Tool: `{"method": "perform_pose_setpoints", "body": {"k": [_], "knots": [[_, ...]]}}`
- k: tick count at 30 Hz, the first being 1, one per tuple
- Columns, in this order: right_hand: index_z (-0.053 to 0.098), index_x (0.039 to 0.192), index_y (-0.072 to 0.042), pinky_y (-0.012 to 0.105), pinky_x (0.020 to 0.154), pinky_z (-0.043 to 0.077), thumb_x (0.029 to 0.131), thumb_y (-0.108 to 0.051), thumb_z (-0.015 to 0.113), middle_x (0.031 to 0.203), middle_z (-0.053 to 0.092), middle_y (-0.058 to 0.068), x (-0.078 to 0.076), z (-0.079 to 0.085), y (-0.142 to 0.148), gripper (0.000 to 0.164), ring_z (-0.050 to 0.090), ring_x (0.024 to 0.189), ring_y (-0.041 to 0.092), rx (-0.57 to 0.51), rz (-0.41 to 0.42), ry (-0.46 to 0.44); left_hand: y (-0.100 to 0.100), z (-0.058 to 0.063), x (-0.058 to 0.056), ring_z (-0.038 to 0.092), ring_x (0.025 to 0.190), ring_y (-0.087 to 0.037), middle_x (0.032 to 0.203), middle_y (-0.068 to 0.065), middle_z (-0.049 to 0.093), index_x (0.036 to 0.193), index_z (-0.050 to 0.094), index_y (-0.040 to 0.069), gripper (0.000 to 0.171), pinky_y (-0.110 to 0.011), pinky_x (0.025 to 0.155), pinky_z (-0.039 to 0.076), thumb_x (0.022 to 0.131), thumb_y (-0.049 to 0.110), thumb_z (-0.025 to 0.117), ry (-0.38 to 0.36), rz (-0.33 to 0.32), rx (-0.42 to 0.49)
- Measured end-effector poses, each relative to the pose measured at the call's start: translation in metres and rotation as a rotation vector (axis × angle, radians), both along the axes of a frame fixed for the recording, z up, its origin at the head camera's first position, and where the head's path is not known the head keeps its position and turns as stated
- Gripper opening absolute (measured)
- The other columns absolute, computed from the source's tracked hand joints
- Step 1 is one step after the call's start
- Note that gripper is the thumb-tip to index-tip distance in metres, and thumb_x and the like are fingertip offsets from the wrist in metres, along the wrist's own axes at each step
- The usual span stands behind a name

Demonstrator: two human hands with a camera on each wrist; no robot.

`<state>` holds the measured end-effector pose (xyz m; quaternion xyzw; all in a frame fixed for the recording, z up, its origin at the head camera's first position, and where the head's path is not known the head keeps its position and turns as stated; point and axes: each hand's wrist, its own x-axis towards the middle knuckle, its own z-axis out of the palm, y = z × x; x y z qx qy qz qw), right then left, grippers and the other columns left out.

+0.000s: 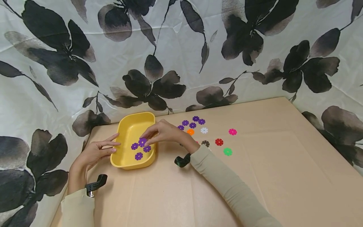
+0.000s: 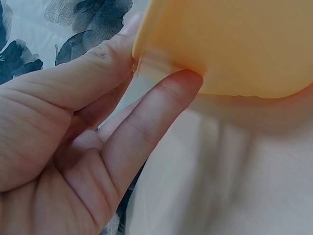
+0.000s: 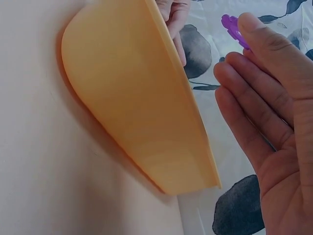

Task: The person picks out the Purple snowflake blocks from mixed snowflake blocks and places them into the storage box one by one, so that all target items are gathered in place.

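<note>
A yellow tray [image 1: 133,126] with rounded corners stands at the left of the table. My left hand [image 1: 97,153] grips its left rim; in the left wrist view a fingertip [image 2: 183,81] presses the outside of the yellow wall. Over the tray, my right hand [image 1: 165,131] pinches a purple flower-shaped disc [image 1: 142,142] between thumb and fingertips. From the right wrist, that disc [image 3: 233,29] shows above the tray's rim, partly covered by the thumb. Three similar purple discs [image 1: 139,156] appear on the tray's floor.
Right of the tray, several purple discs [image 1: 195,118] lie grouped on the table. Near them are orange [image 1: 191,132], white [image 1: 204,130], dark brown, red [image 1: 219,142], green [image 1: 227,151] and pink [image 1: 233,131] discs, some partly behind my right forearm. Flowered cloth [image 1: 175,47] hangs behind the table.
</note>
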<state>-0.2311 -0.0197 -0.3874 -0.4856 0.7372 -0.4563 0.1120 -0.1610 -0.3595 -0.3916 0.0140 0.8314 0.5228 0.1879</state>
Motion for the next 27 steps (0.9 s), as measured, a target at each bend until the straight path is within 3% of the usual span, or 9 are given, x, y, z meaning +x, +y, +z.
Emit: {"method": "perform_pose_setpoints", "body": {"k": [3,6,21,27], "knots": [[0.078,0.115,-0.009,0.016,0.088,0.056,0.084,-0.024,0.085,0.106,0.078,-0.001,0.000,0.000,-0.002,0.036,0.069,0.094,-0.001,0.006,0.003,0.012,0.000,0.000,0.001,0.051,0.136,-0.011,0.164,0.002,0.031,0.134,0.060,-0.008,0.049,-0.029,0.091,0.058,0.094,0.016,0.074,0.008,-0.010,0.022],[0.077,0.116,-0.008,0.016,0.088,0.055,0.085,-0.023,0.084,0.106,0.078,-0.001,0.000,-0.001,-0.004,0.035,0.069,0.094,-0.002,0.014,0.010,0.015,0.000,-0.001,0.001,0.058,0.117,0.008,0.164,0.000,0.030,0.134,0.059,-0.011,0.051,-0.031,0.090,0.058,0.094,0.015,0.074,0.016,-0.021,0.056],[0.075,0.120,-0.005,0.016,0.083,0.057,0.087,-0.021,0.082,0.104,0.078,0.005,0.002,-0.001,-0.019,0.037,0.070,0.090,0.000,0.077,0.027,-0.060,-0.001,-0.004,0.001,0.058,0.114,0.012,0.162,0.005,0.034,0.132,0.058,-0.014,0.046,-0.028,0.087,0.059,0.094,0.009,0.072,0.034,-0.037,0.087],[0.074,0.124,-0.010,0.014,0.080,0.056,0.087,-0.018,0.080,0.097,0.078,-0.005,-0.001,0.001,-0.024,0.038,0.070,0.085,-0.001,0.134,-0.009,-0.062,-0.001,-0.004,0.002,0.061,0.113,0.008,0.162,0.002,0.033,0.132,0.057,-0.015,0.047,-0.029,0.087,0.059,0.095,0.009,0.072,0.031,-0.035,0.090]]}}
